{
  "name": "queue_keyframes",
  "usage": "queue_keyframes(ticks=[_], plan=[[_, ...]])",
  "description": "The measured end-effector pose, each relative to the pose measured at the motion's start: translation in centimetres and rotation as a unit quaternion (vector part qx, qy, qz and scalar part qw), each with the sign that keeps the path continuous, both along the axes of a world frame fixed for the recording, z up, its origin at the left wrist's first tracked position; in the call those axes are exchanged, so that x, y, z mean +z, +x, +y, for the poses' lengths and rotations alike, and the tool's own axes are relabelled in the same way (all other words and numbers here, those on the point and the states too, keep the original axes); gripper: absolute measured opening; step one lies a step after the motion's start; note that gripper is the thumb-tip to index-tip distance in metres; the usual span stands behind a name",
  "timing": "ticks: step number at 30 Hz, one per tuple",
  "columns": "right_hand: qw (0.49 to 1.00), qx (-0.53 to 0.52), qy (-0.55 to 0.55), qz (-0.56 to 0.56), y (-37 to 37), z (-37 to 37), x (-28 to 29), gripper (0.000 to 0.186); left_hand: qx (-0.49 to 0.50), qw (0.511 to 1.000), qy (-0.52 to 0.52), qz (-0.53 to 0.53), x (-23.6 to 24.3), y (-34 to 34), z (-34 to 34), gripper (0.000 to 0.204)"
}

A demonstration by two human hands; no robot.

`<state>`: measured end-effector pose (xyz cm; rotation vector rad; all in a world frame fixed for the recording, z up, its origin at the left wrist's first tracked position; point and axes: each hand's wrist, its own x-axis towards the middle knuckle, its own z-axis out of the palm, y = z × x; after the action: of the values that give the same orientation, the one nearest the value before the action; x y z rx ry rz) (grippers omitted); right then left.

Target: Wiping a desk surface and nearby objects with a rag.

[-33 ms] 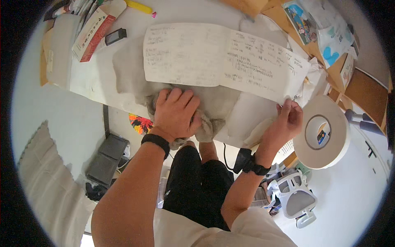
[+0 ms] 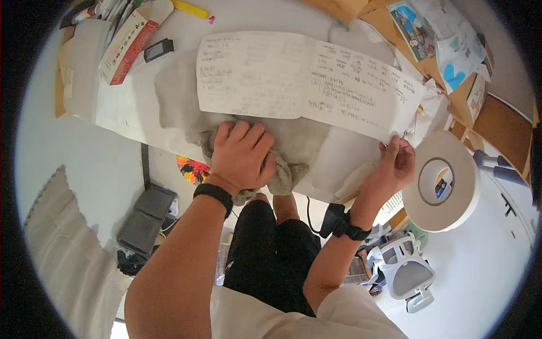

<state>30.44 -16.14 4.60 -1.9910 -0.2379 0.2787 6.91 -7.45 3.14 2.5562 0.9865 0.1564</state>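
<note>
Biggest of all, a white worktop (image 2: 259, 16), with a dull grey patch across its middle. Next, lying open on top, a long pale paper (image 2: 305, 79), with a fold near the middle and dark writing on both parts. By the near edge of the worktop, just below the paper, a soft grey cloth (image 2: 285, 175), all bunched up and wrinkly. Over at the right, near the right wrist, a big white ring (image 2: 463, 186) with a round hole. Up at the far left, a long red and white box (image 2: 130, 48), set at a slant. Then two bare hands: the left hand (image 2: 241, 155) pressed on the cloth, fingers bent and gripping it; the right hand (image 2: 398, 161) at the paper's near right corner, thumb and fingertips pinched on the edge. Around each wrist, a black band (image 2: 213, 195). Last and small, a yellow stick (image 2: 191, 9) at the far edge and, right beside the box, a little black gadget (image 2: 158, 50).
</note>
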Motion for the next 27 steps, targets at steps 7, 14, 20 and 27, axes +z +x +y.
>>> queue_keyframes(ticks=[7, 14, 20, 27], plan=[[1.000, -0.009, 0.003, 0.008, -0.4, 0.7, 0.0, 0.008, -0.005, 1.000, -0.015, 0.014, 0.3, 0.1, 0.8, 0.028], [0.999, -0.028, -0.006, 0.019, -0.2, 1.1, 0.0, 0.007, -0.005, 1.000, -0.017, 0.007, 0.5, 0.2, 1.2, 0.028], [0.999, -0.029, 0.008, 0.026, -0.3, 1.1, 0.4, 0.006, -0.008, 1.000, -0.013, 0.001, 0.6, 0.0, 1.3, 0.028], [0.998, 0.001, -0.018, -0.055, -0.7, 1.8, 1.4, 0.005, -0.014, 1.000, -0.012, 0.010, 0.9, -0.3, 1.5, 0.029]])
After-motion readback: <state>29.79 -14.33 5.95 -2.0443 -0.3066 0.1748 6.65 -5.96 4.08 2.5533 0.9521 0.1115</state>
